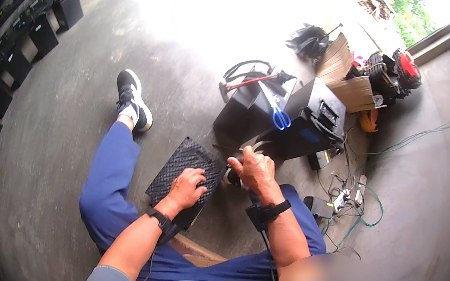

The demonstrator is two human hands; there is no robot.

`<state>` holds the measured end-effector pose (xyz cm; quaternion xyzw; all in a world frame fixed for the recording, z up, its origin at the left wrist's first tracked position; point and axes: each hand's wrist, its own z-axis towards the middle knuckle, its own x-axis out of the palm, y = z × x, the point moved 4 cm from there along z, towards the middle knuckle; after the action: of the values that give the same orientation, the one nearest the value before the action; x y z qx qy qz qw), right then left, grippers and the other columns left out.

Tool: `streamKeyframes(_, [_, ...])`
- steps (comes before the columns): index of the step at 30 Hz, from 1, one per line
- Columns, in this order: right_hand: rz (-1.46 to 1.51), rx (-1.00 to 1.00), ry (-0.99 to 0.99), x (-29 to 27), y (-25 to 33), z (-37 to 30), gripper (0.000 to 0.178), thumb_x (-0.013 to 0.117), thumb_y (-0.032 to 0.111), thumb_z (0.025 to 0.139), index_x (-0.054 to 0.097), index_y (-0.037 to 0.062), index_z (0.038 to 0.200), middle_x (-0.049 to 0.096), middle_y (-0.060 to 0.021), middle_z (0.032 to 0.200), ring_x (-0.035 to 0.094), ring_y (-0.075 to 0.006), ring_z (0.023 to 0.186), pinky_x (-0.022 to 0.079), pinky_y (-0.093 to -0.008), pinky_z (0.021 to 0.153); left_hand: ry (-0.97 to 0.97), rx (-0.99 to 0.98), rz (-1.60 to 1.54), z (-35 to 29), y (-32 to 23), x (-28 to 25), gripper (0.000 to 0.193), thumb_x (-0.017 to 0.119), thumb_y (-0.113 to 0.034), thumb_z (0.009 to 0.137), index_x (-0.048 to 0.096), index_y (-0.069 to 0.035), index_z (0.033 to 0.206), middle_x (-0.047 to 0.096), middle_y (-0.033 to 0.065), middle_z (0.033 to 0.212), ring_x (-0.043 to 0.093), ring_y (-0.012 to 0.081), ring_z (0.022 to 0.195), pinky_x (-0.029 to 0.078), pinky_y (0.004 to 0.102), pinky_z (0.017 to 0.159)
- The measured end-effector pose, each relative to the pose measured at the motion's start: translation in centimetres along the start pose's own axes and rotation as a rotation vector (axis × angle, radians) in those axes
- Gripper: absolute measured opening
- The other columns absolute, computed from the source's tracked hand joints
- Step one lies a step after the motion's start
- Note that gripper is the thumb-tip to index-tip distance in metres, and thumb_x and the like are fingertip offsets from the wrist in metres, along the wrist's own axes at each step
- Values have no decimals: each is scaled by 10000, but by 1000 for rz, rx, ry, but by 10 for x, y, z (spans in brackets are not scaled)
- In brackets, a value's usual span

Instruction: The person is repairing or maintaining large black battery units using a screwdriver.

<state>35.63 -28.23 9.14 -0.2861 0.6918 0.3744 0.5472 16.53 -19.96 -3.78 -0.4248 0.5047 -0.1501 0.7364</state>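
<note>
A black rectangular block [181, 160] with a grid-patterned top stands tilted between my legs. My left hand [188, 188] rests on that top, its fingers a little bent and apart. To the right of the block is my right hand [256, 172], its fingers curled closed; a thin dark shaft shows beside them, but what they hold is hidden. Just beyond stands a black box [235, 114]. On it lie blue-handled scissors [280, 118], a red rod-like tool [252, 81] and black cables [241, 69].
A second black box [298, 108] with a top handle stands to the right. Behind it are an opened cardboard box [336, 64] and a red-hubbed wheel [406, 68]. Cables and a power strip [361, 188] lie at right. Several black boxes [43, 34] line the left side.
</note>
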Motion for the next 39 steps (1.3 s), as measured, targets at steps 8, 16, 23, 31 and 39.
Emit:
streamKeyframes(8, [92, -190, 11, 11, -14, -3, 308, 741, 298, 888, 591, 89, 1056, 683, -148, 954, 685, -394, 935, 536, -496, 776, 41, -31, 14, 2, -8, -4, 271, 803, -172, 777, 735, -44, 1007, 665, 114, 1299, 575, 311, 1248, 478, 415, 1063])
streamKeyframes(16, [164, -316, 85, 16, -15, -3, 308, 751, 187, 855, 637, 142, 1138, 603, -132, 1054, 640, -373, 1032, 531, -465, 850, 41, -29, 11, 1, -2, -1, 278, 810, -186, 778, 741, -54, 1012, 666, 103, 1299, 575, 308, 1251, 478, 414, 1066])
streamKeyframes(23, [202, -187, -36, 26, -10, -4, 210, 694, 208, 921, 624, 104, 1089, 610, -158, 1021, 638, -406, 974, 523, -493, 828, 51, -40, -3, 3, -1, 1, 276, 806, -191, 777, 743, -54, 1008, 673, 115, 1297, 575, 319, 1256, 474, 417, 1072])
streamKeyframes(31, [410, -384, -181, 25, -15, -11, 211, 700, 178, 904, 613, 103, 1081, 610, -157, 1018, 614, -402, 999, 510, -499, 848, 34, -18, 22, 3, -1, -1, 267, 812, -189, 772, 738, -54, 991, 669, 102, 1291, 579, 310, 1237, 484, 417, 1050])
streamKeyframes(39, [227, -252, -115, 28, -7, -5, 315, 721, 211, 898, 633, 111, 1184, 613, -157, 1012, 622, -385, 991, 517, -473, 831, 60, -33, 22, 0, -3, 1, 272, 812, -186, 784, 744, -58, 1014, 664, 104, 1305, 571, 303, 1263, 473, 409, 1075])
